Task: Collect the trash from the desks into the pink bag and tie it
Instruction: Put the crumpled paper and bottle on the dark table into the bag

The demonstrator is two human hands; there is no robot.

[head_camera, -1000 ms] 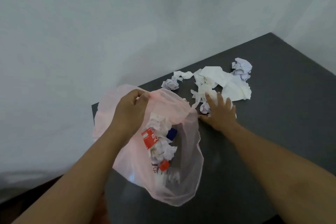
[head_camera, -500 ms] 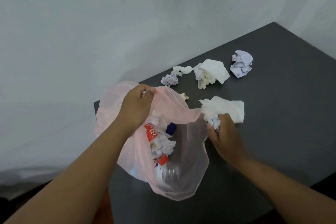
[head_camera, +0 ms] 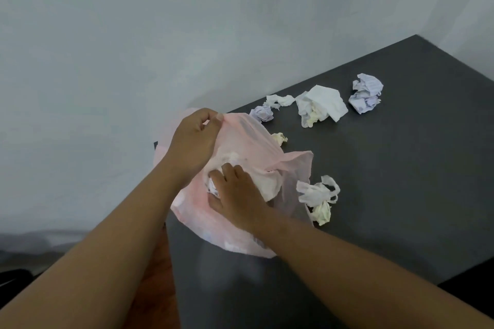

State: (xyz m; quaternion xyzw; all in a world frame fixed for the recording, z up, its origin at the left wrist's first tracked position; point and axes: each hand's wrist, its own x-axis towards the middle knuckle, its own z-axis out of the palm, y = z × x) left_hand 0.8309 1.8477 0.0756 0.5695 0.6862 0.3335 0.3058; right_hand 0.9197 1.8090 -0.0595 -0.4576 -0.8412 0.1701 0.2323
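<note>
Left hand (head_camera: 196, 143) pinches the bag (head_camera: 240, 165) rim, holding the mouth up on the surface (head_camera: 387, 195). Right hand (head_camera: 235, 192) is inside — likely gripping tissue, partly hidden. Nearest wad (head_camera: 319, 199) lies just right of the bag — right hand's side.

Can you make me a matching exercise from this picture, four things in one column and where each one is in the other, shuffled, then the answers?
Things:
1. left hand
2. right hand
3. lilac paper ball
4. small yellowish scrap

Places:
A. farthest right on the desk
B. pinching the pink bag by its rim
C. pushing paper into the bag's mouth
D. just beyond the bag's far edge

Pairs: 1-B, 2-C, 3-A, 4-D
</note>
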